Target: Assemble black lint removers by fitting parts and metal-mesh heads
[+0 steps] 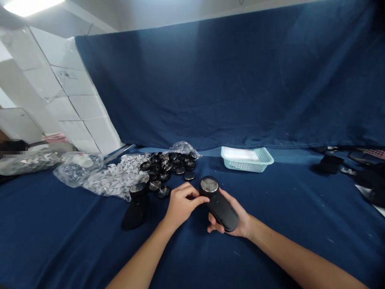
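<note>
My right hand cradles a black lint shaver from below, its round metal mesh head pointing away from me. My left hand is curled, with the fingertips pressed on the left side of the shaver's head. A second black shaver lies on the blue cloth to the left of my left hand. Just beyond the hands sits a pile of several round black caps with metal mesh.
A clear bag of small white parts and other plastic bags lie at the left. A pale green basket stands behind the hands. Dark objects lie at the far right. A blue cloth covers table and backdrop.
</note>
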A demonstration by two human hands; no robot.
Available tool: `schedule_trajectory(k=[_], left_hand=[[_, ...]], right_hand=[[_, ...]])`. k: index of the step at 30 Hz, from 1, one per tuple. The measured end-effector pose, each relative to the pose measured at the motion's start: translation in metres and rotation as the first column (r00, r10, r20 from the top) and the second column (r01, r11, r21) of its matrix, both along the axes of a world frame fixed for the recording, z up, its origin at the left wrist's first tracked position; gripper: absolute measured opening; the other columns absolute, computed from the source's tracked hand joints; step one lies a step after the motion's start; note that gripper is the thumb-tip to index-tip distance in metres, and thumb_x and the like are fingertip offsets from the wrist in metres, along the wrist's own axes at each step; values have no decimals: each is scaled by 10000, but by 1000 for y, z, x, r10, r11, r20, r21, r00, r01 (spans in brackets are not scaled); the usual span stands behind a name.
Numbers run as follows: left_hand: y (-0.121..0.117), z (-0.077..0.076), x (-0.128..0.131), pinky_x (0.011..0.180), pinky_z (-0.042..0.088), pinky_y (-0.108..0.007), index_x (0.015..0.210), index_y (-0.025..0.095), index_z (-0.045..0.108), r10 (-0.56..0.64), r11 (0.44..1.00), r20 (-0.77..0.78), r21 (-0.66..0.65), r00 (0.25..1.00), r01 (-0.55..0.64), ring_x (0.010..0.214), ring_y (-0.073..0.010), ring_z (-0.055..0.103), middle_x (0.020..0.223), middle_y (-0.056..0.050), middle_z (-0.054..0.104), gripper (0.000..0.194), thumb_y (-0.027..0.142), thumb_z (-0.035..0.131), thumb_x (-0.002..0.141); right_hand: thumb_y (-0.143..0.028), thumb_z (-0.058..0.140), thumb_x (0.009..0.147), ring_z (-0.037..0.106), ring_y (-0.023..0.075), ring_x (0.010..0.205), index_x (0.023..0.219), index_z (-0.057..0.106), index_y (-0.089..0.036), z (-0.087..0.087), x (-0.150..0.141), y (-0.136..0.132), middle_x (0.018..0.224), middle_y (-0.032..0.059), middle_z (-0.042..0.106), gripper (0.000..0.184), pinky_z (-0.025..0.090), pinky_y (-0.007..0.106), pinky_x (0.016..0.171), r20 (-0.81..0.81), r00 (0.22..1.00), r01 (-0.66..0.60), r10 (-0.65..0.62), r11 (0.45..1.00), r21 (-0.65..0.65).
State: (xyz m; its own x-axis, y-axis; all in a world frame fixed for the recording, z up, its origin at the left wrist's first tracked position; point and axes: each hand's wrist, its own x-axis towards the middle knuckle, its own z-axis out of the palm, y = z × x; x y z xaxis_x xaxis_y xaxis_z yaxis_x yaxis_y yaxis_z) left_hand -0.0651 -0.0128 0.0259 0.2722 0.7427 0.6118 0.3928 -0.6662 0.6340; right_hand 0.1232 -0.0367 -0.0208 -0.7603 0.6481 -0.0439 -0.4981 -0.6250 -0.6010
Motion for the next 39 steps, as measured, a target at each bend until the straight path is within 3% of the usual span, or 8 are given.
schedule_trajectory(k=[4, 10, 17, 23, 29, 32, 35, 39], left_hand=[[1, 3, -1, 552, 387, -242, 575, 180, 647, 5, 997, 30, -76, 1000, -3, 569, -116, 495, 629, 6, 555, 298, 411, 780, 708], [5, 2, -3, 541, 373, -231, 570, 165, 638, 77, 977, 149, -208, 986, -44, 552, -105, 484, 608, 13, 540, 307, 404, 759, 721], [17, -4, -7, 453, 349, -195, 620, 148, 583, 201, 881, 309, -471, 930, -34, 453, -82, 451, 495, 45, 472, 401, 508, 676, 772], [14, -2, -4, 436, 443, -199, 967, 157, 632, 100, 795, 384, -586, 918, 158, 536, -98, 581, 895, -45, 633, 459, 589, 537, 843], [9, 0, -1, 444, 465, -194, 1155, 178, 568, 13, 745, 372, -623, 928, 239, 573, -102, 614, 1046, -100, 629, 477, 551, 544, 859], [9, 0, -1, 461, 471, -195, 1221, 193, 535, -36, 749, 369, -606, 929, 270, 598, -104, 619, 1097, -111, 620, 494, 525, 563, 856], [9, -1, -2, 472, 474, -198, 1248, 205, 526, -66, 748, 372, -596, 926, 293, 609, -103, 618, 1107, -103, 616, 510, 510, 592, 844], [6, -1, 0, 460, 471, -201, 1253, 207, 532, -54, 739, 403, -600, 914, 308, 628, -123, 624, 987, -74, 633, 526, 536, 581, 846]], right_hand=[[-691, 170, 908, 647, 196, 473, 975, 603, -137, 1, 1, -1, 696, 95, 727, 706, 445, 424, 819, 12, 1000, -2, 2, 1000, 3], [-678, 150, 917, 635, 174, 461, 1241, 525, -141, 6, 1, -2, 691, 70, 722, 730, 444, 405, 805, 26, 1000, 16, -17, 999, 45], [-681, 180, 918, 650, 195, 502, 1235, 536, -133, 9, -4, -5, 716, 86, 715, 726, 471, 396, 735, 12, 999, 41, -41, 998, 43], [-653, 373, 907, 673, 236, 843, 1128, 623, -116, 10, -9, -8, 1100, 144, 674, 632, 495, 409, 777, 16, 974, 228, -227, 974, -18], [-497, 594, 874, 655, 219, 946, 1139, 621, -198, 9, -9, -4, 1155, 81, 660, 400, 458, 410, 932, 91, 827, 550, -555, 832, 78], [-405, 708, 810, 643, 214, 966, 1205, 573, -247, 8, -10, -4, 1150, 55, 659, 446, 447, 391, 945, 137, 641, 692, -755, 646, 323], [-352, 756, 766, 589, 227, 1104, 1293, 499, -256, 7, -11, -5, 1277, 66, 599, 594, 416, 389, 1006, 141, 502, 666, -853, 485, 566], [-320, 742, 781, 487, 250, 1264, 1376, 391, -262, 4, -12, -9, 1386, 85, 512, 694, 385, 415, 1054, 160, 481, 476, -862, 410, 778]])
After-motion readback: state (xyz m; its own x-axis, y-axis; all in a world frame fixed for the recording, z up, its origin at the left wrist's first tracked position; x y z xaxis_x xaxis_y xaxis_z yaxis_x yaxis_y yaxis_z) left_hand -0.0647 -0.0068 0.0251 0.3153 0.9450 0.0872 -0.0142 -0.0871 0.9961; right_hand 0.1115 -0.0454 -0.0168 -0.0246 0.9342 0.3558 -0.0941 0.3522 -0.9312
